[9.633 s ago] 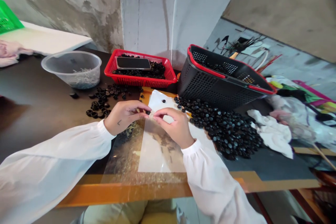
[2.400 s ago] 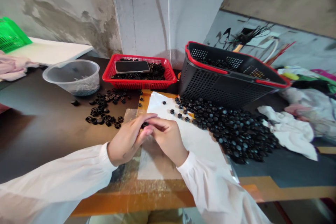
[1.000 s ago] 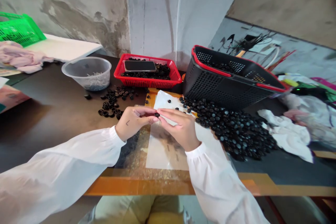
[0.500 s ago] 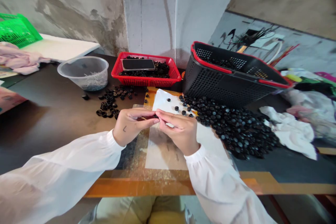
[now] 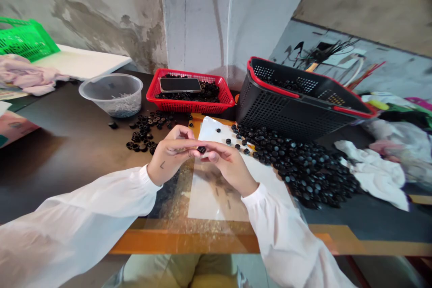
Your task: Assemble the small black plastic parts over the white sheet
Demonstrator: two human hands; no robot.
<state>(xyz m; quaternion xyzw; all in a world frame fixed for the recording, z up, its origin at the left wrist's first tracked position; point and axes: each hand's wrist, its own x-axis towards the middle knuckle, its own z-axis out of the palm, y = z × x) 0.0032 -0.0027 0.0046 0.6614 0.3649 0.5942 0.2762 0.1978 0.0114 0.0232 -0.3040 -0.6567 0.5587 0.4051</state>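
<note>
A small black round cap [image 5: 201, 149] is pinched between the fingertips of both my hands, held over the white sheet [image 5: 205, 202]. My left hand [image 5: 168, 155] closes on it from the left, with the index finger bent and raised. From the right, my right hand [image 5: 232, 162] grips it between thumb and fingers. A few loose black caps lie on the sheet just beyond my right hand. A large pile of black caps [image 5: 303, 162] spreads to the right. Past my left hand lies a smaller group of black ring-like parts [image 5: 143, 134].
At the back stand a clear plastic tub [image 5: 86, 94] with thin metal pieces, a red basket [image 5: 155, 99] of dark parts with a phone [image 5: 180, 84] on top, and a tall black basket [image 5: 283, 108]. A white cloth [image 5: 374, 173] lies far right, a green basket [image 5: 30, 40] far left.
My fingers have shifted around the cap, so more of it shows now. The left index finger has lifted and bent. The view has moved slightly.
</note>
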